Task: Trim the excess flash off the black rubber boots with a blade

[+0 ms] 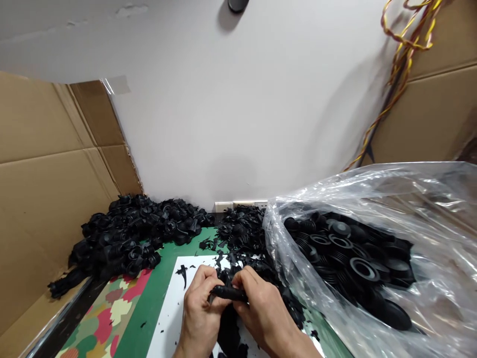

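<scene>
Head view, looking down at a work surface against a white wall (238, 114).

At 9 o'clock: cardboard panel (48, 189) standing along the left edge. One heap of black ribbed rubber parts (130, 233) lies at 10 o'clock, too many to count. Below it, a camouflage-pattern mat (108, 318) beside a green mat (149, 308), with a white sheet (167, 308) on top.

At 6 o'clock: left hand (199, 313), knuckles up, fingers curled, thumb and fingertips pinched on the left end of one black rubber piece (228, 293). Right hand (263, 308) touching it from the other side, fingers bent over and gripping the right end. The piece lies level between both hands, above the white sheet. Black trimmings (238, 233) scattered at 12 o'clock of the hands, uncounted.

At 3 o'clock: one clear plastic bag (428, 238), open, holding many black round rubber parts (357, 268). At 1 o'clock, twisted yellow-red wires (402, 64) hang by a second cardboard sheet (436, 114).
</scene>
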Motion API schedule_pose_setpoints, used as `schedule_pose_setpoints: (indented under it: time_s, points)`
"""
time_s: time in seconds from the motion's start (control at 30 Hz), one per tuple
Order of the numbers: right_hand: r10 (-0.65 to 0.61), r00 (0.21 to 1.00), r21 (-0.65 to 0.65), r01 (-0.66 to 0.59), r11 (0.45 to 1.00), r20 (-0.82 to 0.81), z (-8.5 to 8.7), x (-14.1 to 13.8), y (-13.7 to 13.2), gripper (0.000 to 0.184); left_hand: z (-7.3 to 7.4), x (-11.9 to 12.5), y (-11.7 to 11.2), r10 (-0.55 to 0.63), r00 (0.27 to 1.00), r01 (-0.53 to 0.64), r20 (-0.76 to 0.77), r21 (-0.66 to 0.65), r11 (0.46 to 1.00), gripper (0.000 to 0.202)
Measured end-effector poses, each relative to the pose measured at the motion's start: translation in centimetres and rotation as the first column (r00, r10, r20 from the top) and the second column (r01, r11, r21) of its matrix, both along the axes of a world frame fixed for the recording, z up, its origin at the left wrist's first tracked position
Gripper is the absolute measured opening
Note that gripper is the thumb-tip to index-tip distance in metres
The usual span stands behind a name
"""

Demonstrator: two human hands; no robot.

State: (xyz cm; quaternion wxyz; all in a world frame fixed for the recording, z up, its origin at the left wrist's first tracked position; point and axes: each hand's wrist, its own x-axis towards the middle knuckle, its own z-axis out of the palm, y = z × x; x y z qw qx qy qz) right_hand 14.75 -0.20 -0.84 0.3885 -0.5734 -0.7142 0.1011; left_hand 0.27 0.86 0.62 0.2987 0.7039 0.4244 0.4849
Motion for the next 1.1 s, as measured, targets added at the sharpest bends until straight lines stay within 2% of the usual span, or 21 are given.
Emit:
schedule_pose_setpoints:
  time_s: [0.13, 0.2, 0.33, 0.47, 0.63, 0.73, 0.9, 1.0, 1.1]
  points:
    - [-0.204, 0.959, -0.020, 0.204, 0.979, -0.196, 0.8, 1.8, 0.9, 0.007, 0.2, 0.0, 0.2, -0.031, 0.993, 0.034, 0.112, -0.018, 0.999, 0.013]
    - [-0.231, 0.938, -0.036, 0.230, 0.973, -0.258, 1.3, 2.4, 1.1, 0.015, 0.2, 0.0, 0.4, -0.036, 0.988, 0.044, 0.152, -0.050, 0.998, 0.011]
    - [-0.166, 0.908, -0.111, 0.133, 0.985, -0.385, 1.7, 2.1, 0.9, 0.027, -0.1, -0.1, 0.9, -0.051, 0.972, 0.082, 0.229, -0.128, 0.988, 0.011]
    - [-0.071, 0.876, -0.042, 0.058, 0.997, -0.477, 1.4, 1.5, 0.5, 0.014, -0.3, -0.3, 1.2, -0.058, 0.951, 0.116, 0.305, -0.175, 0.978, 0.011]
    - [-0.011, 0.850, -0.016, 0.003, 1.000, -0.526, 1.3, 1.4, 0.5, 0.017, 0.2, -0.4, 1.0, -0.047, 0.903, 0.170, 0.426, -0.254, 0.952, 0.015]
    - [0.034, 0.820, -0.034, -0.065, 0.997, -0.572, 1.5, 1.3, 0.5, 0.018, 0.5, -0.3, 0.8, 0.002, 0.861, 0.220, 0.509, -0.375, 0.901, 0.021]
    - [0.121, 0.771, -0.082, -0.220, 0.972, -0.626, 1.2, 0.8, 0.4, 0.021, 0.6, 0.1, 0.8, 0.121, 0.731, 0.329, 0.672, -0.502, 0.800, 0.040]
    - [0.122, 0.745, -0.120, -0.262, 0.958, -0.656, 0.7, 0.4, 0.5, 0.021, 0.3, 0.3, 0.9, 0.141, 0.720, 0.382, 0.679, -0.558, 0.737, 0.038]
    - [0.101, 0.743, -0.140, -0.255, 0.957, -0.662, 0.6, 0.3, 0.4, 0.021, 0.2, 0.3, 1.0, 0.133, 0.725, 0.413, 0.676, -0.580, 0.702, 0.034]
